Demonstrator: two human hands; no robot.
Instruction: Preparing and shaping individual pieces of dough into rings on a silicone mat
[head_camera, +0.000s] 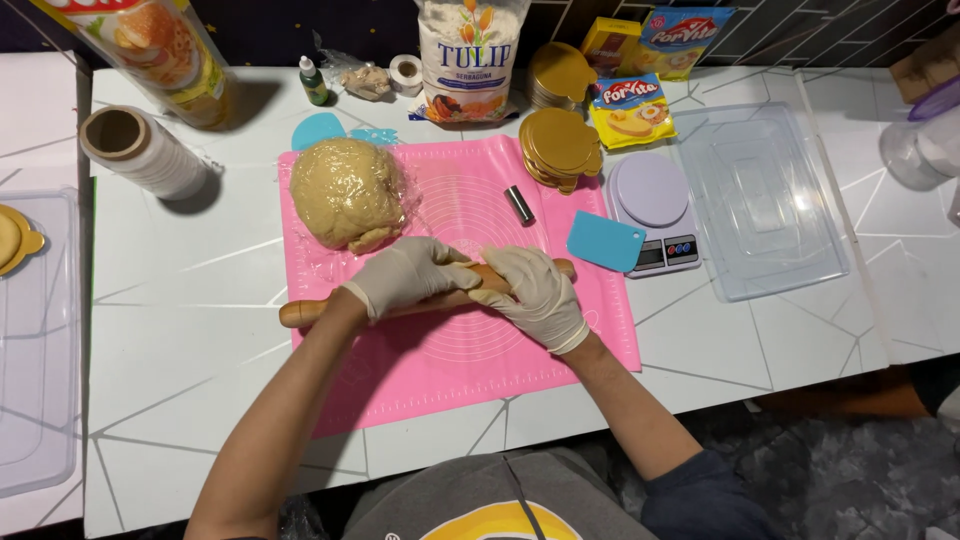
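Observation:
A wooden rolling pin (300, 313) lies across a pink silicone mat (450, 350) on the white table. My left hand (405, 275), in a pale glove, rests curled over the pin's middle. My right hand (535, 293), gloved too, lies over the pin just to its right. Whatever sits under the pin is hidden by my hands. A large lump of pale dough (347, 192) wrapped in clear film sits on the mat's far left corner. A small metal cylinder (518, 204) lies on the mat's far side.
A blue scraper (606, 241) leans against a small kitchen scale (655, 208). Stacked gold round boards (558, 148), a flour bag (467, 60), yellow packets (630, 108), a clear plastic lid (760, 200), a film roll (140, 150) and a green-capped bottle (313, 82) ring the mat.

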